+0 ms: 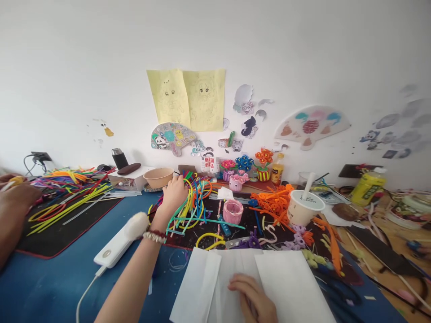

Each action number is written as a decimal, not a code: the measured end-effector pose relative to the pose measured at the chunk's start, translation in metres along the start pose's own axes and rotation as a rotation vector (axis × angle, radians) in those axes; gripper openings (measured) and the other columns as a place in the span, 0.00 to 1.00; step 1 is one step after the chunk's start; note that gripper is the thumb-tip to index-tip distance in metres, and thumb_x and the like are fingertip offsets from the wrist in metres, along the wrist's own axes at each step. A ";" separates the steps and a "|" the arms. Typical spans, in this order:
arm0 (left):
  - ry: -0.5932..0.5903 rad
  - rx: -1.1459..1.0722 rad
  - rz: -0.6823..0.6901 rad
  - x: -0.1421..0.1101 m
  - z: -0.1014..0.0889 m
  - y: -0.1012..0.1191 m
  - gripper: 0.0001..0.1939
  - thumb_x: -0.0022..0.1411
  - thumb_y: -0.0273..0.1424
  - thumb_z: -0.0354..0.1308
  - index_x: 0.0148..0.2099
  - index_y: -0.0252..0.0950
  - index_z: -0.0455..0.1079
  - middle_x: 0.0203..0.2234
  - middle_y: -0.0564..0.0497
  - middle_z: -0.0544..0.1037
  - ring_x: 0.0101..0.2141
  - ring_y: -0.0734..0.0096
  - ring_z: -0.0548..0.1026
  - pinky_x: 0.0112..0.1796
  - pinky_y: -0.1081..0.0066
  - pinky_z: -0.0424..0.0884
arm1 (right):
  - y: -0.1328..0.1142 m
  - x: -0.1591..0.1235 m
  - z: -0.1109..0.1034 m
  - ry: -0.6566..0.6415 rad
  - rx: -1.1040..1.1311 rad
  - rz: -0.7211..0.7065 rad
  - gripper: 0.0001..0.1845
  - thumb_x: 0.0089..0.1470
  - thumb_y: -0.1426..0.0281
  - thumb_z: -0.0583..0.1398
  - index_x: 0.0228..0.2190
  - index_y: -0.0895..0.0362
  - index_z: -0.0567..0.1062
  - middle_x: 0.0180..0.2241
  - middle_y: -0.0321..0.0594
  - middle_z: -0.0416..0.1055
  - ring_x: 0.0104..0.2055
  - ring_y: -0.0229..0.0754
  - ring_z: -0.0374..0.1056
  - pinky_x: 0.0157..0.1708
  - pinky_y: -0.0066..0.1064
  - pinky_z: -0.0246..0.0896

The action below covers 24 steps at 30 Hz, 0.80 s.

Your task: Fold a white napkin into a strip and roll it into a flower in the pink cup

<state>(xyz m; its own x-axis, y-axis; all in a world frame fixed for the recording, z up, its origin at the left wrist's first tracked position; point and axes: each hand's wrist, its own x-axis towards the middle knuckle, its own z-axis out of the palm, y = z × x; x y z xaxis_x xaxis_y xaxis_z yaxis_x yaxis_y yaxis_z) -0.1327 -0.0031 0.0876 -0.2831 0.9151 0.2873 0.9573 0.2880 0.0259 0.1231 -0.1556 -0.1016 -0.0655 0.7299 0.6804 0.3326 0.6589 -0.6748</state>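
My left hand [175, 195] reaches out to the back edge of a loose heap of coloured pipe cleaners [193, 202]. Its fingers are bent down and closed; their tips, and whatever they grip, are hidden behind the hand. My right hand [254, 298] rests with loosely bent, parted fingers on folded white paper [286, 278] at the front edge, holding nothing. Just beyond the paper stands a small pink pot [233, 211] made of fuzzy stems. Around it lie scissors [235, 242], a yellow pipe cleaner loop [210, 237] and purple pieces [251, 241].
A co-worker's hand [20, 193] is at the far left beside more pipe cleaners [72, 179]. A lidded cup with a straw [305, 208] stands right of orange stems [274, 202]. A corded white device [116, 246] lies left of my forearm. Behind are a bowl [159, 178] and finished flowers [244, 162].
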 end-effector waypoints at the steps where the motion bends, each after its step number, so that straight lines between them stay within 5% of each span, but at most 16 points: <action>1: -0.004 -0.021 0.049 -0.016 -0.009 0.007 0.21 0.67 0.39 0.55 0.59 0.36 0.63 0.55 0.44 0.70 0.51 0.59 0.72 0.50 0.52 0.70 | -0.001 0.000 -0.006 0.007 0.013 0.027 0.17 0.65 0.71 0.49 0.34 0.53 0.77 0.38 0.42 0.77 0.44 0.40 0.74 0.46 0.27 0.69; 4: -0.096 -0.054 0.153 -0.081 -0.018 0.023 0.14 0.71 0.35 0.46 0.48 0.39 0.72 0.41 0.48 0.78 0.43 0.63 0.76 0.45 0.62 0.70 | -0.002 -0.002 -0.029 0.015 -0.025 0.085 0.16 0.65 0.70 0.49 0.36 0.53 0.78 0.41 0.42 0.76 0.48 0.41 0.73 0.49 0.29 0.68; 6: -0.178 -0.052 0.184 -0.127 -0.010 0.028 0.12 0.69 0.36 0.49 0.39 0.40 0.74 0.33 0.49 0.79 0.37 0.62 0.78 0.39 0.64 0.69 | -0.001 -0.004 -0.046 0.003 -0.110 0.102 0.15 0.65 0.70 0.50 0.39 0.52 0.77 0.44 0.42 0.75 0.50 0.42 0.72 0.49 0.30 0.68; 11: -0.225 0.006 0.101 -0.207 0.023 0.023 0.11 0.66 0.33 0.52 0.45 0.35 0.73 0.39 0.42 0.78 0.43 0.52 0.75 0.39 0.62 0.68 | 0.003 -0.009 -0.074 -0.063 -0.507 -0.021 0.15 0.64 0.65 0.51 0.46 0.50 0.74 0.48 0.42 0.73 0.51 0.47 0.70 0.45 0.35 0.70; 16: -0.193 0.040 0.035 -0.231 0.035 0.011 0.13 0.66 0.34 0.53 0.47 0.33 0.72 0.39 0.41 0.76 0.43 0.52 0.73 0.40 0.61 0.67 | 0.006 -0.014 -0.091 0.068 -0.920 -0.015 0.27 0.63 0.53 0.48 0.52 0.58 0.70 0.52 0.54 0.68 0.53 0.58 0.67 0.46 0.49 0.66; 21: -0.116 0.040 0.069 -0.234 0.041 0.009 0.10 0.66 0.32 0.52 0.40 0.36 0.73 0.37 0.44 0.76 0.41 0.54 0.72 0.38 0.61 0.64 | 0.007 -0.023 -0.096 -0.015 -1.029 -0.110 0.34 0.58 0.44 0.50 0.52 0.56 0.70 0.54 0.53 0.67 0.53 0.60 0.66 0.44 0.47 0.65; 24: -0.094 0.009 0.070 -0.233 0.044 0.011 0.09 0.65 0.31 0.51 0.39 0.37 0.72 0.36 0.45 0.75 0.40 0.55 0.72 0.37 0.62 0.62 | 0.008 -0.025 -0.094 -0.001 -1.012 -0.131 0.28 0.60 0.47 0.50 0.46 0.54 0.74 0.53 0.50 0.69 0.53 0.57 0.66 0.44 0.44 0.64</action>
<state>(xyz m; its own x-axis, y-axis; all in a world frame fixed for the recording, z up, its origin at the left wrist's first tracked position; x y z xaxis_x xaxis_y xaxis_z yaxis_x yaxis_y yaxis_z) -0.0593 -0.2007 -0.0213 -0.2201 0.9554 0.1970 0.9745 0.2245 0.0000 0.2158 -0.1858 -0.0972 -0.1587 0.6636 0.7311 0.9621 0.2703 -0.0366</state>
